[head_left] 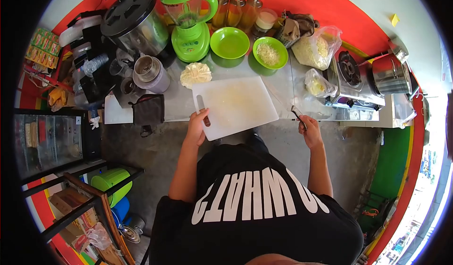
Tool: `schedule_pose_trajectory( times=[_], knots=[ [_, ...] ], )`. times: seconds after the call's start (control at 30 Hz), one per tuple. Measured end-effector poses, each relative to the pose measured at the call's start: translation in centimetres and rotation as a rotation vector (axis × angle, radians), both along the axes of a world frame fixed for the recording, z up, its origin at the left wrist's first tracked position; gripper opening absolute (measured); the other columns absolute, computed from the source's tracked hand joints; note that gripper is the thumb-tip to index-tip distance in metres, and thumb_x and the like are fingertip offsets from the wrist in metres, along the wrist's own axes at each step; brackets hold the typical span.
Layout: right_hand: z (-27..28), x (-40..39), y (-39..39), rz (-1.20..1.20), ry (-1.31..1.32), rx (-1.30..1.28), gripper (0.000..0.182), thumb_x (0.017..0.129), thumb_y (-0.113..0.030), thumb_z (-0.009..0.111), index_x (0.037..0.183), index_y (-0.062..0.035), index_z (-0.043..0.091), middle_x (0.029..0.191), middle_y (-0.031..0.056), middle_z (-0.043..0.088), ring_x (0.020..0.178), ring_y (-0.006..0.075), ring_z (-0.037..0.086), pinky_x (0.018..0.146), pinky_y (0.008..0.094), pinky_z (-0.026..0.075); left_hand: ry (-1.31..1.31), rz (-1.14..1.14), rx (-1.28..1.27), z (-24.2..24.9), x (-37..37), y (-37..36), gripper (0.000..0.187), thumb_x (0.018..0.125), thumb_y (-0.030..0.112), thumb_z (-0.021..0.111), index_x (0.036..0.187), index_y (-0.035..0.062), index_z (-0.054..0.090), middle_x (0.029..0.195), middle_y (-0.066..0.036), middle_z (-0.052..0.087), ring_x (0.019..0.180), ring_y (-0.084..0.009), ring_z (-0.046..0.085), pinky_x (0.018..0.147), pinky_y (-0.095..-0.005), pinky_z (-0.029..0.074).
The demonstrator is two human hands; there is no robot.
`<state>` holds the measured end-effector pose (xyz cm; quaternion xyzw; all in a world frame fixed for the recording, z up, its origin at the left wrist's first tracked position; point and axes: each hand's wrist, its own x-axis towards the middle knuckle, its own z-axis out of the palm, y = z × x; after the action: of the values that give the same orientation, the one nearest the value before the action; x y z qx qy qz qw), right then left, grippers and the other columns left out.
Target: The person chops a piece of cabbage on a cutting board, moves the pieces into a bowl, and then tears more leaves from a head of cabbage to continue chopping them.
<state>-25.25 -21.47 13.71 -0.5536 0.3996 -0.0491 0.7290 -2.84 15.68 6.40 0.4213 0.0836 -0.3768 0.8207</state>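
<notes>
My left hand (195,126) grips a white cutting board (238,107) by its slotted handle end, with fingers through the slot. The board is tilted and its near edge sticks out past the counter. In my right hand (310,129) is a knife (296,112) by its dark handle, its thin blade pointing away to the upper left, right of the board. Beyond the board sit a half cabbage (196,75), a green bowl (230,43) and a second green bowl (278,48) with shredded pale food inside.
A green blender (190,41), a large steel pot (137,29) and pump bottles (236,10) line the back. Right stand a bag of shreds (314,48), a smaller plastic bag (319,83), a gas stove (351,78) and a pot (391,74). A black pouch (147,109) lies left.
</notes>
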Motion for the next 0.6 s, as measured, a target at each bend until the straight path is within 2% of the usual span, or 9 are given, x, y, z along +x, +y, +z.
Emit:
schedule_pose_trajectory(
  times=[0.23, 0.3, 0.43, 0.5, 0.53, 0.57, 0.6],
  knots=[
    [-3.1, -5.6, 7.9, -0.088, 0.108, -0.025, 0.022, 0.102, -0.024, 0.064, 0.094, -0.0032, 0.068, 0.066, -0.0040, 0.051, 0.054, 0.0051, 0.042, 0.049, 0.0220, 0.030, -0.022, -0.181, 0.166, -1.2, 1.6, -1.2, 0.020, 0.101, 0.021, 0.061, 0.110, 0.0037, 0.064, 0.087, -0.001, 0.065, 0.076, -0.0106, 0.062, 0.071, -0.0287, 0.050],
    [-3.6, -6.2, 10.0, -0.122, 0.115, -0.027, 0.022, 0.103, -0.024, 0.063, 0.095, -0.0034, 0.068, 0.067, -0.0038, 0.052, 0.054, 0.0053, 0.042, 0.049, 0.0220, 0.031, -0.203, -0.261, 0.372, -1.9, 2.3, -2.0, 0.017, 0.102, 0.019, 0.059, 0.106, 0.0038, 0.064, 0.090, -0.001, 0.063, 0.077, -0.0111, 0.058, 0.071, -0.0272, 0.047],
    [-5.1, -6.6, 11.3, -0.117, 0.133, -0.063, 0.021, 0.104, -0.024, 0.061, 0.100, -0.0046, 0.066, 0.071, -0.0032, 0.053, 0.055, 0.0056, 0.043, 0.050, 0.0221, 0.032, -0.299, -0.133, 0.367, -2.5, 1.9, -4.2, 0.014, 0.100, 0.017, 0.062, 0.106, 0.0041, 0.063, 0.098, -0.003, 0.060, 0.078, -0.0110, 0.055, 0.072, -0.0299, 0.048],
    [-5.6, -6.1, 11.6, -0.114, 0.119, -0.078, 0.020, 0.104, -0.025, 0.060, 0.101, -0.0056, 0.065, 0.072, -0.0032, 0.053, 0.055, 0.0057, 0.043, 0.050, 0.0219, 0.032, -0.438, -0.229, 0.435, -2.8, 2.0, -4.8, 0.030, 0.095, 0.016, 0.066, 0.121, 0.0017, 0.062, 0.115, -0.009, 0.062, 0.092, -0.0162, 0.058, 0.084, -0.0321, 0.048],
    [-5.7, -5.6, 11.6, -0.121, 0.123, -0.099, 0.019, 0.104, -0.023, 0.061, 0.102, -0.0043, 0.065, 0.072, -0.0029, 0.054, 0.055, 0.0054, 0.044, 0.050, 0.0220, 0.033, -0.447, -0.230, 0.430, -4.3, 2.2, -5.0, 0.030, 0.095, 0.016, 0.066, 0.121, 0.0017, 0.062, 0.115, -0.009, 0.062, 0.092, -0.0162, 0.058, 0.084, -0.0321, 0.048],
    [-5.8, -5.2, 11.5, -0.127, 0.127, -0.119, 0.018, 0.103, -0.021, 0.061, 0.103, -0.0031, 0.064, 0.073, -0.0026, 0.055, 0.056, 0.0052, 0.044, 0.049, 0.0222, 0.033, -0.754, -0.268, 0.562, -6.7, 2.4, -5.2, 0.035, 0.093, 0.014, 0.067, 0.125, 0.0008, 0.061, 0.117, -0.011, 0.062, 0.095, -0.0176, 0.059, 0.087, -0.0329, 0.048],
    [-6.0, -5.0, 11.3, -0.127, 0.118, -0.120, 0.018, 0.103, -0.021, 0.061, 0.103, -0.0031, 0.064, 0.073, -0.0026, 0.055, 0.056, 0.0052, 0.044, 0.049, 0.0222, 0.033, -1.064, -0.300, 0.695, -6.0, 2.7, -5.3, 0.040, 0.091, 0.012, 0.068, 0.129, -0.0002, 0.059, 0.119, -0.013, 0.063, 0.099, -0.0191, 0.060, 0.091, -0.0336, 0.048]
  ],
)
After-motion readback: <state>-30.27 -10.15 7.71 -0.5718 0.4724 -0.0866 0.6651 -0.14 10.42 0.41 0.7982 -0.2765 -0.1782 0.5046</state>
